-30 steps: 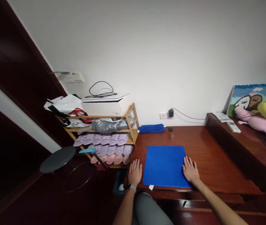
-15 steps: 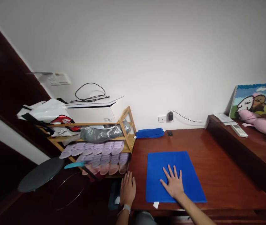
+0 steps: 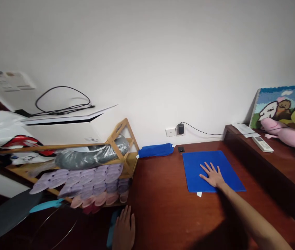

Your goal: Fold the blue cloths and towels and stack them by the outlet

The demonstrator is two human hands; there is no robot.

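My right hand [image 3: 213, 176] presses flat on a spread-out blue cloth [image 3: 199, 170], its fingers splayed. The cloth lies on the red-brown wooden desk [image 3: 160, 194], with a small white tag at its near edge. At the desk's left edge my left hand [image 3: 124, 227] reaches forward with its fingers stretched out and nothing in it; whether it touches the edge I cannot tell. A second blue cloth [image 3: 156, 150], folded into a strip, lies at the back of the desk against the wall.
Left of the desk, a wooden rack [image 3: 125, 139] holds purple slippers [image 3: 90, 177], a grey bundle and a white box [image 3: 64, 130] with a black cable. A raised ledge on the right carries a remote control [image 3: 262, 144], a pink plush toy [image 3: 292, 136] and a picture [image 3: 277, 104]. A charger [image 3: 181, 128] sits in the wall socket.
My right hand has slid the spread cloth away from me and to the right, toward the back of the desk. The left hand stays by the left edge, and the view has shifted.
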